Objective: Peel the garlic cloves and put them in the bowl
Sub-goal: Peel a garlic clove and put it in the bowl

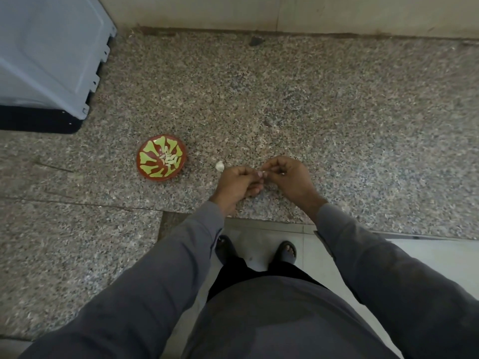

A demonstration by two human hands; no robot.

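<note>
Speckled granite tabletop (pixel 337 125) fills most of the head view, front edge stepped, pale tile floor (pixel 427 257) below it. Nearest: grey shirt front and two grey sleeves, one per arm; between them, down on the floor, two feet in dark sandals (pixel 285 251).

Both hands are raised just over the tabletop's front edge, fingertips meeting. Left hand (pixel 237 186) has fingers curled, thumb up against the right hand's fingertips. Right hand (pixel 287 177) also curled, pinching a small whitish clove (pixel 264 174) between the two hands; each hand's grip is closed on it. Clove mostly hidden by fingers, so peeled or not cannot be told.

One loose white garlic piece (pixel 219 166) lies on the tabletop just left of the left hand, between hand and bowl, touching neither.

One bowl (pixel 145 172), red-brown with light green pattern, sits left of the hands, apart from them. Inside: a small pile of pale peeled cloves (pixel 169 159), too clumped to count.

Far left corner: one light grey appliance (pixel 46 60) with black base. One small dark chip (pixel 256 41) near the back wall (pixel 285 11), which is beige.
</note>
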